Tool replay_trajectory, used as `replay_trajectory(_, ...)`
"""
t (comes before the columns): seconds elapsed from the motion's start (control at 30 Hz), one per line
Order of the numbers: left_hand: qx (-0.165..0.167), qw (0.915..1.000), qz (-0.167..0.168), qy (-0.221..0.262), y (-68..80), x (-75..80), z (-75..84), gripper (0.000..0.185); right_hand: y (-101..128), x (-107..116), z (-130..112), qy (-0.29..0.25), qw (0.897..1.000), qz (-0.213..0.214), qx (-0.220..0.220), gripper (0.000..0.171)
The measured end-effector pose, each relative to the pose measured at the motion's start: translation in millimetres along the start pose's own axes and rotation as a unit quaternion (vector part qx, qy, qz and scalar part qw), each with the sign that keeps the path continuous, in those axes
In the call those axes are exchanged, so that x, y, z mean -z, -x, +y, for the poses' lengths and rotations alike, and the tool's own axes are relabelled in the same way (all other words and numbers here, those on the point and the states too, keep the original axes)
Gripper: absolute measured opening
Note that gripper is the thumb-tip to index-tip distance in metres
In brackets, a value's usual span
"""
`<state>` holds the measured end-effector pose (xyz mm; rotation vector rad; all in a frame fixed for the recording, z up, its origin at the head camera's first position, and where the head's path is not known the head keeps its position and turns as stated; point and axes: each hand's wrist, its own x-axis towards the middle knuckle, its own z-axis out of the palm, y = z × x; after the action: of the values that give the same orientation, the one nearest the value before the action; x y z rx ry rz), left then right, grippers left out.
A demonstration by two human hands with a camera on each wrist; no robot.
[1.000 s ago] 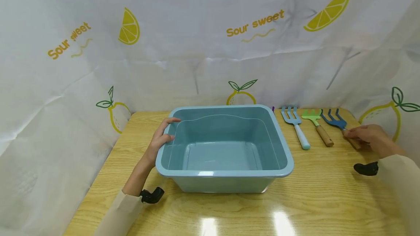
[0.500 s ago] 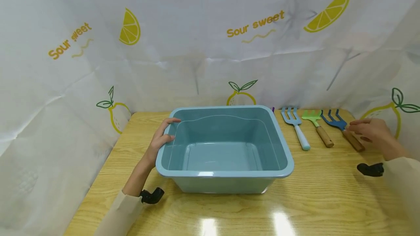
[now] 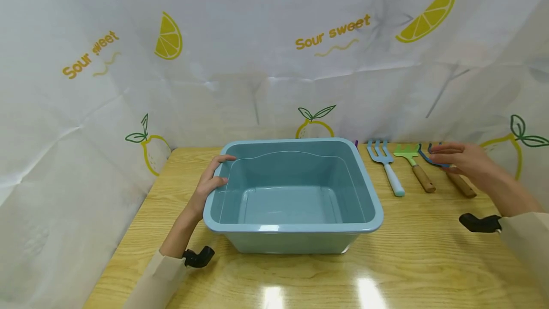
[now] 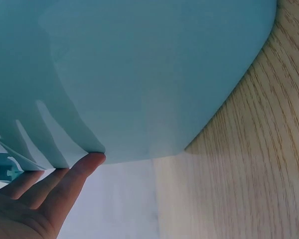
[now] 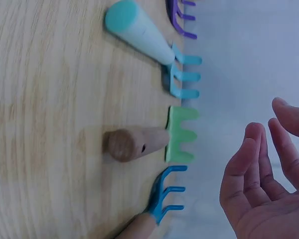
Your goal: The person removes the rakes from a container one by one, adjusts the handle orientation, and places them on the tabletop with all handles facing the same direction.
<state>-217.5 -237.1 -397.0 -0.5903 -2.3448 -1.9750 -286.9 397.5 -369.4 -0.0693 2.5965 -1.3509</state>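
My left hand (image 3: pixel 208 187) grips the left rim of a blue-grey plastic basin (image 3: pixel 296 227), thumb and a finger showing over the inner side. In the left wrist view its fingertips press against the basin's outer wall (image 4: pixel 154 74). My right hand (image 3: pixel 469 163) is raised over the dark blue hand rake (image 3: pixel 461 186), hiding part of its tines and neck. Its fingers are loosely bent with nothing between them, as the right wrist view shows. To its left lie a green hand rake (image 3: pixel 422 178) with a wooden handle and a light blue hand fork (image 3: pixel 393 180).
Purple tines (image 5: pixel 182 20) of another tool show beside the light blue fork, mostly hidden behind the basin in the head view. A wooden table (image 3: pixel 407 261) carries everything. A white lemon-print curtain (image 3: pixel 257 61) hangs behind and at both sides.
My right hand has let go of the dark blue rake's handle, risen and moved left over its tines. The rake stays on the table. My left hand and the basin have not moved.
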Motion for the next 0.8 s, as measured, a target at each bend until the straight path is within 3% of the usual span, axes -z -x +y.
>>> replay_trajectory(0.1,0.002,1.0000,-0.001,-0.002,-0.9,0.4,-1.4,0.060,-0.3,-5.6,-10.1,0.017,1.000,-0.003,0.009,0.018)
replay_trajectory(0.33,0.013,0.9998,-0.007,-0.011,-0.3,3.7,-1.7,0.060,-6.0,-14.7,-25.5,0.066,0.997,-0.023,0.030,0.057)
replay_trajectory(0.6,0.023,0.9993,-0.027,-0.006,4.1,11.5,-2.2,0.057,-9.5,-17.3,-49.9,0.088,0.994,-0.034,0.051,0.043)
replay_trajectory(0.8,-0.001,0.9997,-0.023,0.001,4.3,23.7,-6.8,0.059,-11.6,-22.0,-68.0,0.104,0.992,-0.038,0.067,0.043)
